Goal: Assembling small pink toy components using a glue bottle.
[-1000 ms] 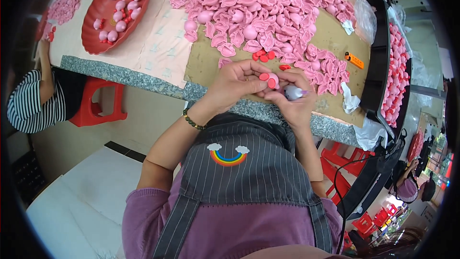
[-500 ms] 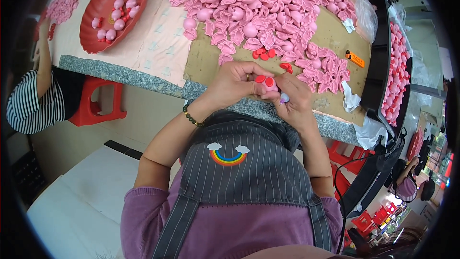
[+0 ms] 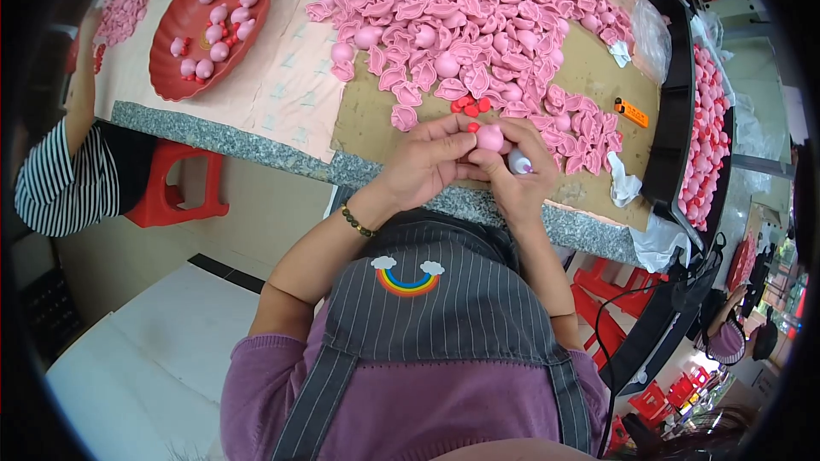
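Observation:
Above the table's front edge, my two hands meet around a small pink ball-shaped piece [image 3: 489, 137] with a red part [image 3: 473, 127] at its left side. My left hand [image 3: 424, 162] pinches it from the left with thumb and fingers. From the right, my right hand [image 3: 519, 183] grips the ball and also keeps a small whitish bottle with a purple tip [image 3: 518, 161] tucked in its fingers. Small red pieces [image 3: 470, 106] lie just beyond my hands. A big heap of pink folded, hollow pieces and balls [image 3: 461, 26] spreads behind them.
A red scalloped tray [image 3: 166, 72] with pink balls stands at the left. At the right lie an orange-handled cutter [image 3: 630, 112], a crumpled white tissue [image 3: 625, 179] and a black bin [image 3: 670, 119]. Beyond it are more pink-and-red pieces [image 3: 705, 137]. Another person's striped sleeve [image 3: 51, 183] shows far left.
The held piece has turned: its two red discs faced up before, and now its smooth pink side shows. The bottle in my right hand has shifted. A red piece near my right fingers no longer shows.

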`<act>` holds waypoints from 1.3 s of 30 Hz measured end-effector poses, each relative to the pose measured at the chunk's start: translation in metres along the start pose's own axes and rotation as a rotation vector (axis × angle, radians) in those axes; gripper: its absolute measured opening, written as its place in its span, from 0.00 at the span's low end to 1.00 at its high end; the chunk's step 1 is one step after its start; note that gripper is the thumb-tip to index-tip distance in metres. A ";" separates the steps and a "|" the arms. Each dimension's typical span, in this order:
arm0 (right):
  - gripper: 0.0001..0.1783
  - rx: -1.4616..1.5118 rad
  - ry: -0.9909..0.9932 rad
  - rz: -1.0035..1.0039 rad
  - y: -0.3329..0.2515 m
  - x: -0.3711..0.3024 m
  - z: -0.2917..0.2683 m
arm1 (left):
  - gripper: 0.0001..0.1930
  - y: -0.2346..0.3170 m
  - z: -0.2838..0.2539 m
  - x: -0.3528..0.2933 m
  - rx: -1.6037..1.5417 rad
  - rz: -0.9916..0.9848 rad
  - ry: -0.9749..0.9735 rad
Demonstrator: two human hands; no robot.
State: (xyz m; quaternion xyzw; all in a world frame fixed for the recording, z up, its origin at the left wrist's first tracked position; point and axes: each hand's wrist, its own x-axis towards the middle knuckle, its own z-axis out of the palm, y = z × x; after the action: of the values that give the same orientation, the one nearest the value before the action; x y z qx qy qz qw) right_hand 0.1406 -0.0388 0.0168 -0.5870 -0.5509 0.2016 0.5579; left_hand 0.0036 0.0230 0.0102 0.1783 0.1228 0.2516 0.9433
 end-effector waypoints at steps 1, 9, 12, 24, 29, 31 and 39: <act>0.24 -0.001 -0.003 0.004 0.001 0.001 0.000 | 0.16 -0.001 -0.003 0.000 -0.002 -0.002 0.017; 0.20 -0.220 0.004 -0.382 -0.004 0.002 -0.002 | 0.08 0.001 -0.013 0.006 0.111 -0.098 0.003; 0.19 -0.224 0.003 -0.407 -0.002 0.002 -0.002 | 0.08 0.001 -0.014 0.006 0.133 -0.102 0.014; 0.19 -0.023 0.053 -0.228 -0.001 0.001 0.001 | 0.08 -0.007 -0.006 0.006 0.163 0.076 0.013; 0.14 0.157 0.037 0.008 0.007 -0.006 -0.007 | 0.15 -0.014 -0.010 0.003 0.393 0.310 -0.007; 0.16 0.089 0.036 -0.106 0.006 -0.004 -0.004 | 0.19 -0.006 -0.003 -0.001 0.385 0.274 0.036; 0.21 -0.139 -0.202 -0.364 0.005 -0.001 -0.004 | 0.15 0.006 -0.014 -0.012 0.525 0.146 0.081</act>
State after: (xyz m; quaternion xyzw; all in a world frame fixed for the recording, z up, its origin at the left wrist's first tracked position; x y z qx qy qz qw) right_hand 0.1458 -0.0400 0.0137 -0.4917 -0.7135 0.1168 0.4853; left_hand -0.0133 0.0255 0.0020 0.4148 0.2080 0.2856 0.8385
